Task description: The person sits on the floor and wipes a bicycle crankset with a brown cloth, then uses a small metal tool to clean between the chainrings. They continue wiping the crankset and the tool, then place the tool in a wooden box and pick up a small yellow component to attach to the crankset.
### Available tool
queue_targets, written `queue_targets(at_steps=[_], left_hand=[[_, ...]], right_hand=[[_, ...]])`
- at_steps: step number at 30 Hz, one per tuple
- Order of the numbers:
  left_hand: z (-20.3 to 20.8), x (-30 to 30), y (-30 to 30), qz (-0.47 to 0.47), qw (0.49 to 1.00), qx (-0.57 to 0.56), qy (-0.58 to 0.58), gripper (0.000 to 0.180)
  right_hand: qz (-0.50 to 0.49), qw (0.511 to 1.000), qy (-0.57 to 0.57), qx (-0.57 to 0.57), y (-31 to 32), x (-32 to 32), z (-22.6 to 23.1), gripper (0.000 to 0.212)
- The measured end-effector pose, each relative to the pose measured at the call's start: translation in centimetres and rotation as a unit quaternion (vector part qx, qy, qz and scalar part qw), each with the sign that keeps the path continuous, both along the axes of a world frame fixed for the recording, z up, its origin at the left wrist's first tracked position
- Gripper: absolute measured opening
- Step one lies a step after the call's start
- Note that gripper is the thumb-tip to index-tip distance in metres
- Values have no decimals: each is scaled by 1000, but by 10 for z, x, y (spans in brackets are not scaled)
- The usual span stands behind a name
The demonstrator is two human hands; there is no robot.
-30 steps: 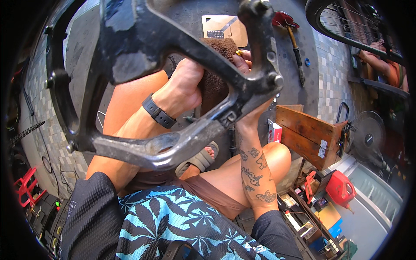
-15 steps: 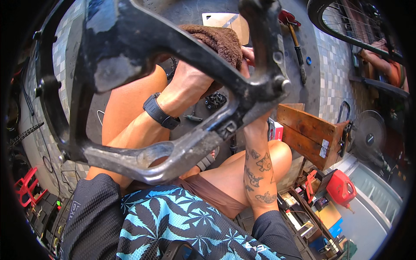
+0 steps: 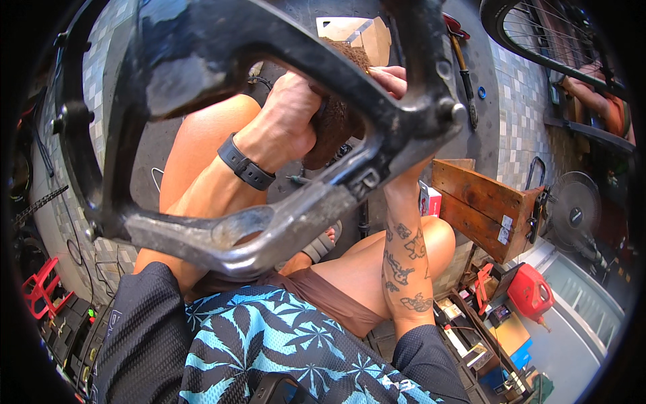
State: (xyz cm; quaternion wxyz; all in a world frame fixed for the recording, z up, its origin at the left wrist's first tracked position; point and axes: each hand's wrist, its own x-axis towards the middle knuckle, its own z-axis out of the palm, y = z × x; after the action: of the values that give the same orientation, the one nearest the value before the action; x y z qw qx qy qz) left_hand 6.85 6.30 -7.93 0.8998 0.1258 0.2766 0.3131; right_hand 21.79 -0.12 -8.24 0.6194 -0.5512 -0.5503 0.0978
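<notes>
A black bicycle frame (image 3: 306, 214) with worn, bare-metal patches fills the near view, crossing in front of both forearms. Beyond its tubes, my left hand (image 3: 291, 111), with a dark watch on the wrist, is closed on a brown cloth (image 3: 333, 128) that hangs down in folds. One tube covers part of the cloth and the fingertips. My right hand (image 3: 390, 82) reaches up behind the frame on the right. Its fingers are bent together at the cloth's upper right edge, and the palm is hidden by the tubes.
Beyond the cloth lies an opened cardboard box (image 3: 370, 37). A long-handled tool (image 3: 463, 77) and a blue ring (image 3: 481, 93) are on the floor. At right stand a wooden box (image 3: 481, 205), a fan (image 3: 572, 212) and a red jerrycan (image 3: 530, 293). Another person's arm (image 3: 584, 97) shows behind a bicycle wheel.
My left hand has turned and drawn back slightly, and the cloth now hangs lower between the hands. The frame has shifted a little in view. My right fingers stay at the cloth's edge.
</notes>
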Motion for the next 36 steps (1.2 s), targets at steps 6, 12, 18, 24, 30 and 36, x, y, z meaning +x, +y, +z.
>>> queue_targets(at_steps=[6,12,18,24,30,36], left_hand=[[4,1,6,-48,982,185,1,28],[-7,-2,20,-38,882,402,243,22],[-3,-24,44,105,957,212,170,23],[5,-51,67,162,972,159,-67,26],[8,-74,70,187,960,145,-150,30],[5,-83,69,196,951,156,-184,34]], right_hand=[[-35,999,11,-25,-5,-2,12,20],[-62,995,-67,-28,-13,10,-13,13],[-133,892,-81,-424,-21,52,-146,15],[-141,807,-151,-554,-62,61,-250,17],[-132,788,-230,-555,-68,47,-255,16],[-242,828,-294,-412,-49,21,-204,15]])
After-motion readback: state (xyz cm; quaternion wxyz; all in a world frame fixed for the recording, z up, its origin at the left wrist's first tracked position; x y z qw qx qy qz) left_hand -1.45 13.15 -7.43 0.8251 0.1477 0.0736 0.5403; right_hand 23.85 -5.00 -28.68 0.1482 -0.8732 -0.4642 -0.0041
